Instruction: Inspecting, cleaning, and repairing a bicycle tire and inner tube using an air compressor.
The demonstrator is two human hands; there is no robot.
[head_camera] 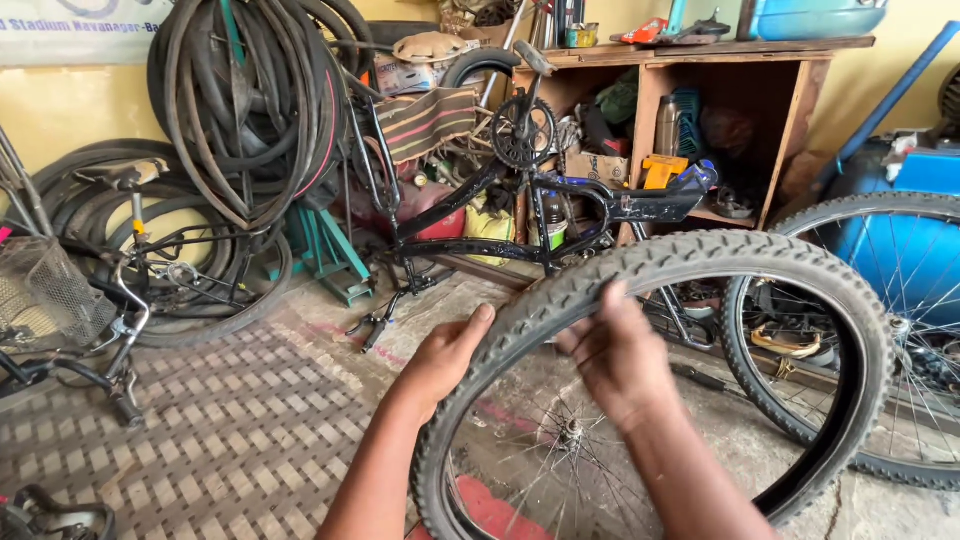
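Black knobby tyre (700,262) upright, facing the camera, left hand (445,355) and right hand (612,352) clamped on its top

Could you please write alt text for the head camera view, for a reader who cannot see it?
Two bare hands, left hand and right hand, grip the top of a knobby black bicycle tyre on a spoked wheel. Behind it, an upturned black bicycle frame stands before a cluttered wooden shelf and hanging tyres.
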